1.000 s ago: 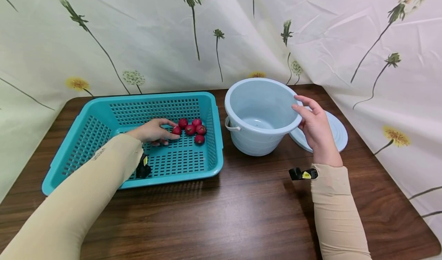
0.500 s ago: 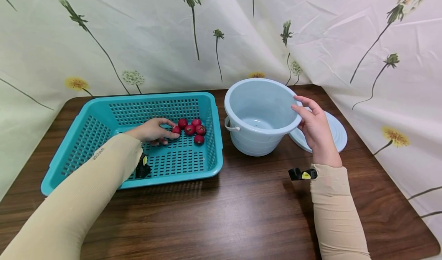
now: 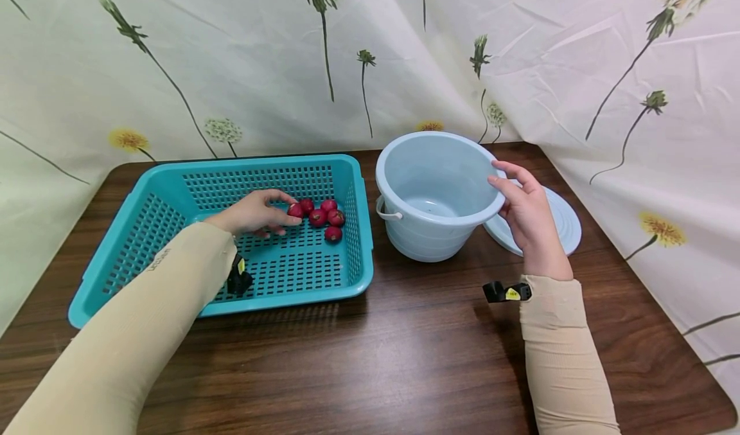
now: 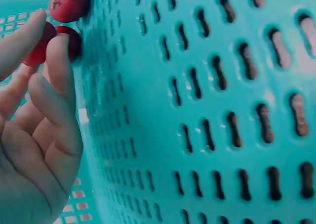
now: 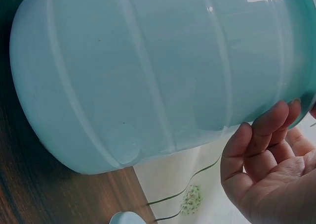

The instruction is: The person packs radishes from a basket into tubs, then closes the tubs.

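Note:
In the head view, my left hand (image 3: 263,213) is inside a turquoise perforated basket (image 3: 272,299). Its thumb and forefinger pinch a red radish (image 3: 295,210); the left wrist view shows that radish (image 4: 41,45) between the fingertips. Several more radishes (image 3: 318,217) lie by the basket's right end, one (image 4: 70,2) of them near the side wall in the left wrist view. My right hand (image 3: 528,220) grips the right rim of a light blue bucket (image 3: 430,236), which stands upright with a bare inside. From the right wrist, bent fingers (image 5: 266,130) show against the bucket's outer wall.
Behind the right hand, a round light blue lid (image 3: 563,220) lies on the dark wooden table (image 3: 405,358). The bucket's white handle (image 3: 388,209) hangs on its left side. A flower-printed cloth (image 3: 243,56) rises along the table's back and right edges.
My left hand has shifted slightly toward the back of the basket, and the pinched radish has moved with it. The right hand and the bucket stay where they were.

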`<control>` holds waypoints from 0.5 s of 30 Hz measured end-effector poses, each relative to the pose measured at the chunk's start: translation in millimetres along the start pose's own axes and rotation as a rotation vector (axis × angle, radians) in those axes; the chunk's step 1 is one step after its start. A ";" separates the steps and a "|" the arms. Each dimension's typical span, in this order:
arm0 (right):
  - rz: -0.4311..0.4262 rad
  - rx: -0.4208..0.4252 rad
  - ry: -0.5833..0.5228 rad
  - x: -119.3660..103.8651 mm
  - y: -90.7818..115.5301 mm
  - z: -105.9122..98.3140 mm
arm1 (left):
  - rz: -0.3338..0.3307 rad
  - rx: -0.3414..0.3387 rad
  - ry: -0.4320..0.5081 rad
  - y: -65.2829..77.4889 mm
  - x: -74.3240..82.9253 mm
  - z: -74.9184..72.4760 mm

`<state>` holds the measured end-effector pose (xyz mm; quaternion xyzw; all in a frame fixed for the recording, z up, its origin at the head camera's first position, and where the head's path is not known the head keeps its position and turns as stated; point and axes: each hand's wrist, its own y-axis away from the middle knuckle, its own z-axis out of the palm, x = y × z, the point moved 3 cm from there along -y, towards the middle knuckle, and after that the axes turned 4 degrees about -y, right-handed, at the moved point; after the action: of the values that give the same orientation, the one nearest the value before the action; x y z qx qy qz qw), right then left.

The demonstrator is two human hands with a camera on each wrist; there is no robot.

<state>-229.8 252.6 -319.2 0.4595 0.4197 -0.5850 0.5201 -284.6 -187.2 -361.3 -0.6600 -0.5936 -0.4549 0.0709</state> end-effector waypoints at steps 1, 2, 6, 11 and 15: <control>0.001 0.002 0.000 -0.1 0.2 0.1 | 0.005 0.010 0.006 0.4 0.9 -0.8; 0.002 0.003 0.000 -0.2 0.3 0.1 | 0.008 0.019 0.015 0.8 2.0 -1.4; 0.006 0.006 -0.001 -0.3 0.9 0.3 | 0.024 0.042 0.046 2.3 5.7 -4.0; 0.004 0.004 0.003 0.0 1.0 0.2 | 0.064 0.056 0.066 5.7 11.9 -6.1; 0.006 0.003 0.002 0.3 0.8 -0.1 | 0.092 0.058 0.085 9.3 18.4 -7.5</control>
<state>-229.0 252.6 -319.6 0.4618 0.4180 -0.5838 0.5208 -282.9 -181.4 -340.2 -0.6644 -0.5721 -0.4613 0.1360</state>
